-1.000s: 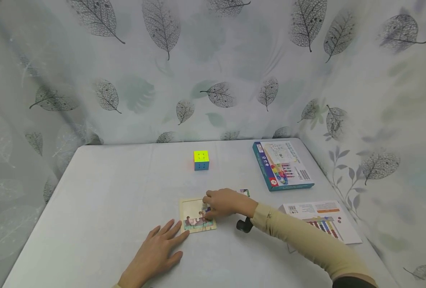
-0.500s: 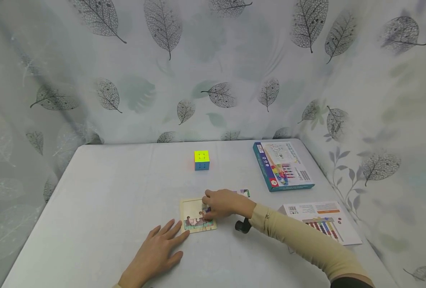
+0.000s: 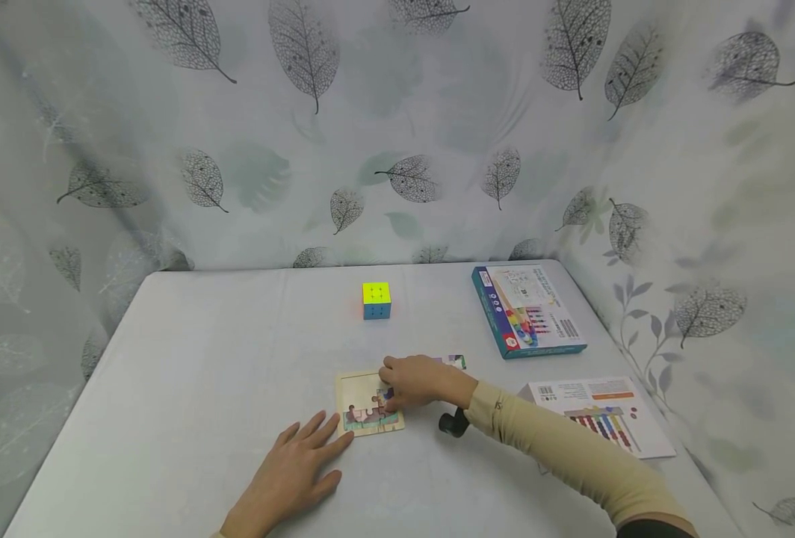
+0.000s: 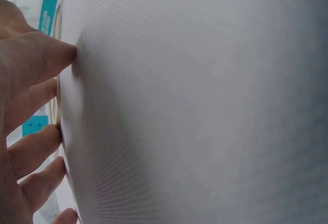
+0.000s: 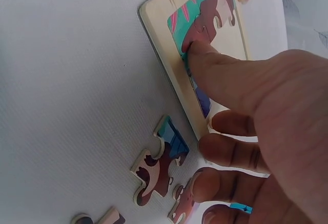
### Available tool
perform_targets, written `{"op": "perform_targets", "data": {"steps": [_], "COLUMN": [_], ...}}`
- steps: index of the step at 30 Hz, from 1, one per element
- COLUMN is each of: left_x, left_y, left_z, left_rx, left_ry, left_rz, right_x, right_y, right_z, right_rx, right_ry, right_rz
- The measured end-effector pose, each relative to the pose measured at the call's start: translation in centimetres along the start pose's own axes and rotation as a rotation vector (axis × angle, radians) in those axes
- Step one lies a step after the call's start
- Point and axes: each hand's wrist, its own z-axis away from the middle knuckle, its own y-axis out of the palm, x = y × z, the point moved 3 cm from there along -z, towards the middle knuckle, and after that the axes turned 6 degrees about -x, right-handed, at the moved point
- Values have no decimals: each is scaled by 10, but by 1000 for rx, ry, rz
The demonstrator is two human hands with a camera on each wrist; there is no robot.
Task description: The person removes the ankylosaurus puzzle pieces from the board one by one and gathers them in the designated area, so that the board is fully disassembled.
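A pale wooden jigsaw tray (image 5: 174, 1), part-filled with brown-and-teal interlocking pieces (image 5: 207, 11), lies mid-worktop (image 3: 223, 336). A person's left hand (image 3: 290, 474) spreads wide at its edge; the right hand (image 3: 421, 379) presses with an extended thumb, fingers loosely bent, hiding one corner. Knobbed loose pieces (image 5: 163, 167) lie alongside, some cut off from view.

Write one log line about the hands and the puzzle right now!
puzzle frame: partly filled | loose pieces: outside frame | left hand: at frame's edge | right hand: touching fitted piece
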Motion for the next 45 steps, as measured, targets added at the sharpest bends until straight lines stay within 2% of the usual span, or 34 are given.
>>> {"op": "perform_targets", "data": {"steps": [8, 22, 36, 45], "left_x": [0, 1, 0, 0], "left_y": [0, 1, -1, -2], "left_z": [0, 0, 0, 1], "left_rx": [14, -13, -3, -36], "left_ry": [-9, 3, -8, 10], "left_rz": [4, 0, 12, 2], "right_x": [-1, 1, 2, 0], "right_y": [-1, -3, -3, -1], "right_z": [0, 0, -2, -5], "right_rx": [-7, -4, 4, 14], "right_ry": [-4, -3, 10, 38], "right_rz": [20, -16, -61, -95]}}
